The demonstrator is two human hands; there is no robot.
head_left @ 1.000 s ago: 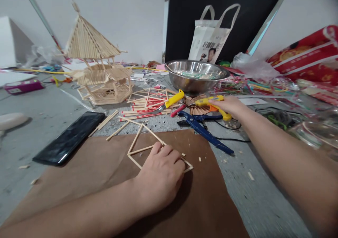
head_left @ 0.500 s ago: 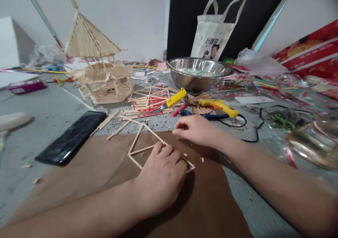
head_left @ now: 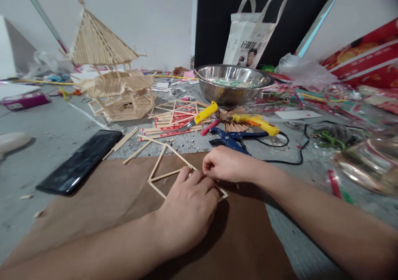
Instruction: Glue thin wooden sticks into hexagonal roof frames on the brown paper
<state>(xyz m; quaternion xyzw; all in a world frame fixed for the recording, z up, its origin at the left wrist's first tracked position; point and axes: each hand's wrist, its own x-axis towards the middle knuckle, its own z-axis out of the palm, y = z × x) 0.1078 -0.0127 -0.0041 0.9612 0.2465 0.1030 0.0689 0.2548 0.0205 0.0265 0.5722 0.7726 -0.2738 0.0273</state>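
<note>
A flat frame of thin wooden sticks (head_left: 157,162), joined in triangles, lies on a brown paper sheet (head_left: 102,197). My left hand (head_left: 189,207) rests over the frame's middle with curled fingers gripping it, hiding much of its centre and near side. Just beyond and to the right, my right hand (head_left: 228,164) is closed in a pinch at the frame's far right side. Whatever its fingertips hold is hidden. Behind that hand lie blue-handled cutters (head_left: 230,139). Loose sticks (head_left: 126,139) lie past the paper's far edge.
A black phone (head_left: 81,159) overlaps the paper at left. Farther back stand a stick-built pagoda model (head_left: 105,43) and a steel bowl (head_left: 233,91). Yellow-handled tools (head_left: 258,123) and red-marked sticks (head_left: 161,129) lie between. A clear amber container (head_left: 370,168) is at right.
My right hand has moved nearer, down to the frame beside my left hand, uncovering more of the blue cutters. My left hand stays on the frame. The view has shifted slightly.
</note>
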